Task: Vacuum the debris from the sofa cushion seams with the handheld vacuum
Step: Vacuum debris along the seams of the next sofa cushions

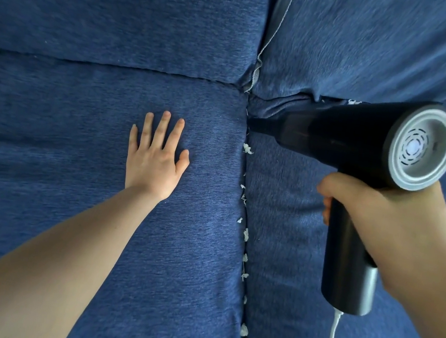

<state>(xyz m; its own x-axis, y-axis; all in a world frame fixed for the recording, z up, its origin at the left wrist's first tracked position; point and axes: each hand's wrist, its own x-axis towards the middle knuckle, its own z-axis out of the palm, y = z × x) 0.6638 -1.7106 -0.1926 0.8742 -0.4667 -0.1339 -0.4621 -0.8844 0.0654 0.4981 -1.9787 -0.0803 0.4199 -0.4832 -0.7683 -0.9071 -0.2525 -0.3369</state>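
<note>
Head view: white debris (246, 234) lines the seam (244, 201) between cushions. My right hand (378, 211) grips the handheld vacuum (366, 144), nozzle at seam's top. Left hand (156, 155) flat, fingers spread, left of seam. Best: drag nozzle slowly down.

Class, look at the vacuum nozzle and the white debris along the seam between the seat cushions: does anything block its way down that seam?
Nothing visible does. The vacuum nozzle sits at the seam's far end, and the debris lies exposed along it. The left hand rests flat on the cushion, clear of the seam.
</note>
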